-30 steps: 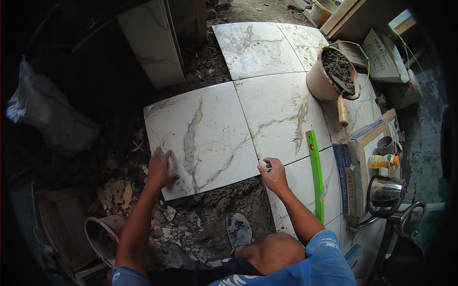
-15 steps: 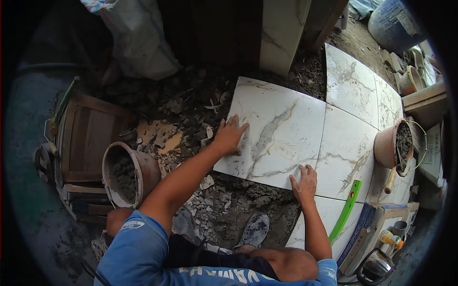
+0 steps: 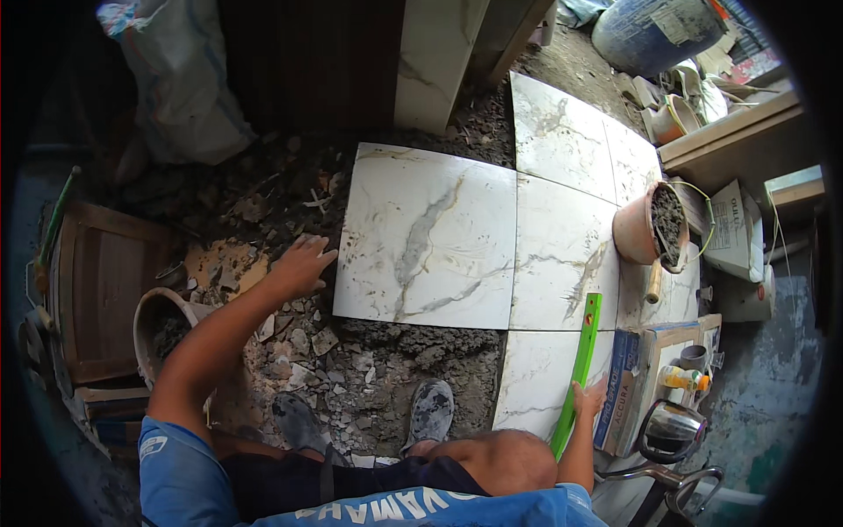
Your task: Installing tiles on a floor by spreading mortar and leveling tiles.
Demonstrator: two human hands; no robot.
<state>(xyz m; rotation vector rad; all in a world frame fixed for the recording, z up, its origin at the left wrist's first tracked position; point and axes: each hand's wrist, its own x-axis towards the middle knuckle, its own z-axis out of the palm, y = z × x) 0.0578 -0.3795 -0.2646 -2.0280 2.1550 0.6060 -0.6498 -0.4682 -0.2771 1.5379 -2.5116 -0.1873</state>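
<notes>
A large white marble-patterned tile (image 3: 428, 237) lies in front of me, its right edge along the neighbouring laid tiles (image 3: 566, 263). My left hand (image 3: 303, 265) is open above the rubble, just off the tile's left edge, with its fingers stretched toward it. On the right, my right hand (image 3: 589, 400) is beside a bright green spirit level (image 3: 577, 378). Its thumb side touches or overlaps the level; the slightly blurred fingers are spread. The level lies lengthwise on the near right tile (image 3: 536, 378).
Grey mortar (image 3: 439, 351) and broken rubble lie around my shoes. A mortar bucket (image 3: 641, 228) with a wooden handle beside it stands on the right tiles; another bucket (image 3: 158, 329) is at left. Tile boxes (image 3: 645, 382), a bottle (image 3: 680, 379) and a metal kettle-like vessel (image 3: 672, 429) sit at right.
My left hand has come off the tile to its left. My right hand has left the tile's near right corner and moved back to the green level. The view has shifted right.
</notes>
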